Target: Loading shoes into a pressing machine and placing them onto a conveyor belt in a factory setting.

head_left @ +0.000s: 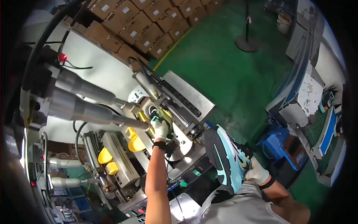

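My right hand [257, 172], in a white glove, grips a sneaker [226, 156] near its collar, beside my body. The sneaker's black, teal and white sole faces left. My left hand [160, 129], also gloved, reaches into a metal press machine [179, 123]. Its fingers are closed at a second shoe [153, 111] seated between yellow pads. Part of that shoe is hidden by the hand and the machine. Two thick metal cylinders [80, 106] point at it from the left.
Yellow pads [137, 143] sit at a neighbouring station on the left. A green button [183, 184] is on the front panel. Stacked cardboard boxes [149, 26] stand at the back. On the right are a blue crate [275, 142] and a rack [317, 138] holding shoes.
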A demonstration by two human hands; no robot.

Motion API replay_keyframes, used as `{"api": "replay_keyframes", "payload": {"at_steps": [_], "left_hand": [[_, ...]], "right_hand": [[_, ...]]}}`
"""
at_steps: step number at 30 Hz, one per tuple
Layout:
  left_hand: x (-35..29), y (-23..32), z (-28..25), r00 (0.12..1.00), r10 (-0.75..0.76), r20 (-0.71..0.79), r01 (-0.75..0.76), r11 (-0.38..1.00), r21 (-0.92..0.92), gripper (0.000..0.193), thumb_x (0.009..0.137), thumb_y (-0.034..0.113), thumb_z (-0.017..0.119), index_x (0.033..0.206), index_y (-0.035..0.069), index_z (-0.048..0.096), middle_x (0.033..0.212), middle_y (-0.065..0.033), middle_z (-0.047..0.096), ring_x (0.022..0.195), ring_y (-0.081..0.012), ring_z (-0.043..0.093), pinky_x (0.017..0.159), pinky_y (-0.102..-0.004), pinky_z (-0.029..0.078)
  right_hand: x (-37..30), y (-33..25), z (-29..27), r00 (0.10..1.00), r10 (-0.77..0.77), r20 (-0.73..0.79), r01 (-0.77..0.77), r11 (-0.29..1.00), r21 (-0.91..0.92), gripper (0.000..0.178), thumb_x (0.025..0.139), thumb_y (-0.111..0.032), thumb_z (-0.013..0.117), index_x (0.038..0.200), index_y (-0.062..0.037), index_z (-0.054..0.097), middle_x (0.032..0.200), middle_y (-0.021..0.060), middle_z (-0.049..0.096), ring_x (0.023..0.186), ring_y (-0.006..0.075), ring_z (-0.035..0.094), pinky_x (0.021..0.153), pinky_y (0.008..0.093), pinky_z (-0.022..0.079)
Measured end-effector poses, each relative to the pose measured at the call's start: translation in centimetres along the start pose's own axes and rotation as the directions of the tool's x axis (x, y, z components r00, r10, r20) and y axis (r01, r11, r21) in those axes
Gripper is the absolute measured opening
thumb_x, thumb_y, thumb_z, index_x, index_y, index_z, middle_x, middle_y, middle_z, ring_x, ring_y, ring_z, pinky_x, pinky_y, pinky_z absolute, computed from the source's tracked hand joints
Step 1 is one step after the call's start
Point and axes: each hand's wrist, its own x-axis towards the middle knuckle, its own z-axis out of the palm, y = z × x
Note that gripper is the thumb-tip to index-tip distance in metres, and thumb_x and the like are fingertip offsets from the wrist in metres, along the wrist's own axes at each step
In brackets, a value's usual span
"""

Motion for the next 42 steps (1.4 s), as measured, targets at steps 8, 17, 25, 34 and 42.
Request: {"api": "replay_keyframes", "payload": {"at_steps": [8,17,25,34,42], "left_hand": [[-2.2,-0.6,-8.8,0.838,-0.462,0.291,0.514,0.487,-0.706,0.023,0.106,0.015,0.067,0.119,-0.004,0.067,0.096,-0.0126,0.074,0.07,-0.0213,0.071,0.05,-0.0365,0.056],[-33.1,3.8,-27.6,0.906,-0.4,0.135,0.399,0.707,-0.584,0.025,0.111,0.02,0.063,0.125,-0.001,0.063,0.102,-0.0005,0.06,0.087,-0.0082,0.053,0.075,-0.0246,0.047],[-62.9,-0.3,-30.0,0.686,-0.711,-0.152,0.688,0.703,-0.18,0.054,0.11,0.032,0.061,0.156,0.005,0.056,0.133,-0.0263,0.074,0.122,-0.04,0.072,0.104,-0.0467,0.055],[-74.7,-15.7,-11.6,0.256,-0.849,-0.462,0.672,0.5,-0.547,0.07,0.089,0.012,0.088,0.145,-0.005,0.049,0.136,-0.0214,0.061,0.121,-0.0339,0.067,0.106,-0.0419,0.053],[-77.3,-20.6,-20.1,0.312,-0.908,-0.279,0.665,0.418,-0.619,0.074,0.087,0.031,0.087,0.148,0.004,0.056,0.124,-0.0239,0.075,0.115,-0.0438,0.073,0.1,-0.0495,0.057]], "right_hand": [[2.6,1.8,2.2,0.986,0.087,0.145,-0.02,0.912,-0.409,0.053,0.095,-0.021,0.08,0.14,0.0039,0.064,0.123,0.0056,0.074,0.103,0.0113,0.067,0.089,0.0308,0.054],[25.4,11.5,16.7,0.905,-0.008,0.425,0.333,0.633,-0.699,0.045,0.094,-0.023,0.081,0.131,0.0017,0.069,0.11,0.0085,0.076,0.097,0.0156,0.071,0.089,0.034,0.059],[42.6,29.3,15.7,0.903,-0.252,0.347,0.284,-0.254,-0.925,0.072,0.088,-0.033,0.086,0.141,0.0037,0.053,0.128,0.0266,0.069,0.114,0.0462,0.073,0.097,0.0504,0.06],[30.5,25.3,18.5,0.687,-0.075,0.722,0.691,-0.239,-0.682,0.065,0.103,-0.029,0.07,0.154,0.006,0.053,0.148,0.0303,0.063,0.143,0.04,0.059,0.12,0.043,0.045],[-1.2,40.9,5.5,0.584,0.48,0.655,0.789,-0.523,-0.322,0.104,0.08,-0.016,0.088,0.163,0.0114,0.03,0.174,0.039,0.018,0.162,0.0594,0.016,0.133,0.0642,0.019]]}}
